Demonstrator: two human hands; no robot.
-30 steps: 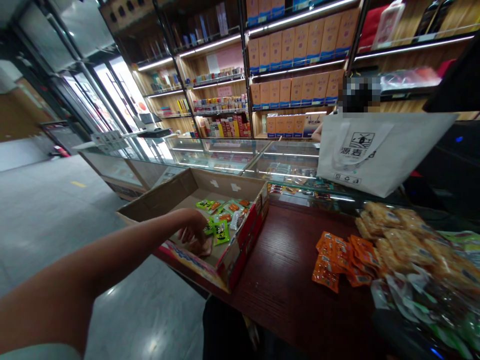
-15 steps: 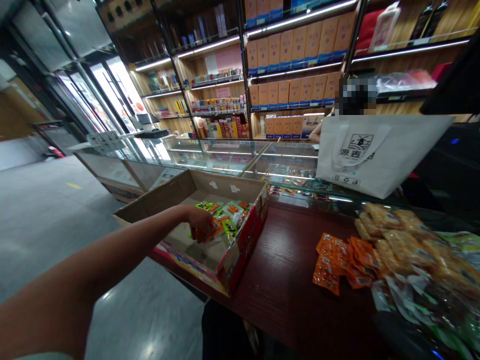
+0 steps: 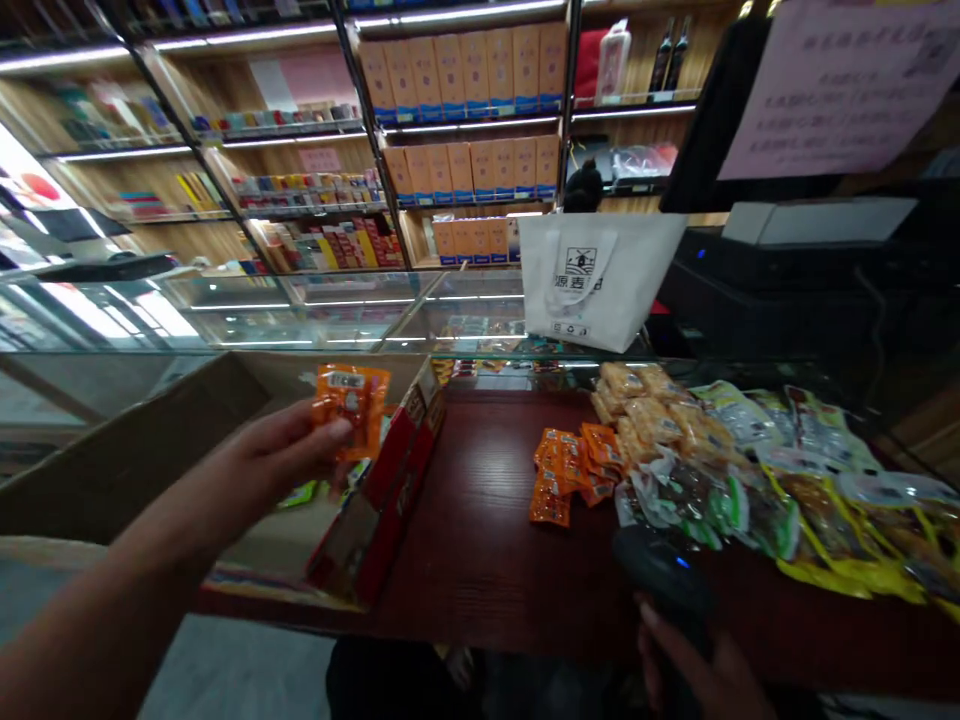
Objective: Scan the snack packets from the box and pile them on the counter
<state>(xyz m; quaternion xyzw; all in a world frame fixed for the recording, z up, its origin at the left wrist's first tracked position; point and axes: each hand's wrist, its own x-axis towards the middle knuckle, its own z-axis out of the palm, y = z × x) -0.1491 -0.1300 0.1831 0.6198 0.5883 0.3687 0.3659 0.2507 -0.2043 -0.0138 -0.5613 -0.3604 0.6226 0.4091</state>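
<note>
My left hand (image 3: pixel 289 445) is closed on an orange snack packet (image 3: pixel 352 405), held up above the right side of an open cardboard box (image 3: pixel 360 550). Green packets (image 3: pixel 298 494) lie in the box, mostly hidden behind the hand. At the lower right, my right hand (image 3: pixel 690 655) grips a black barcode scanner (image 3: pixel 664 575), its small blue light lit. Just beyond the scanner, a small pile of orange packets (image 3: pixel 562 465) lies on the dark red table (image 3: pixel 480 520).
Beside the orange pile are wrapped yellowish snacks (image 3: pixel 660 420), clear bags of dark food (image 3: pixel 690 495) and yellow-edged bags (image 3: pixel 847 530). A white tote bag (image 3: pixel 592 285) stands on the glass counter (image 3: pixel 345 300). A monitor with a pink notice (image 3: pixel 832 95) rises at the right.
My left hand has lifted an orange packet out of the box. The view has swung right, and my right hand with the scanner now shows; only part of the scanner was visible before.
</note>
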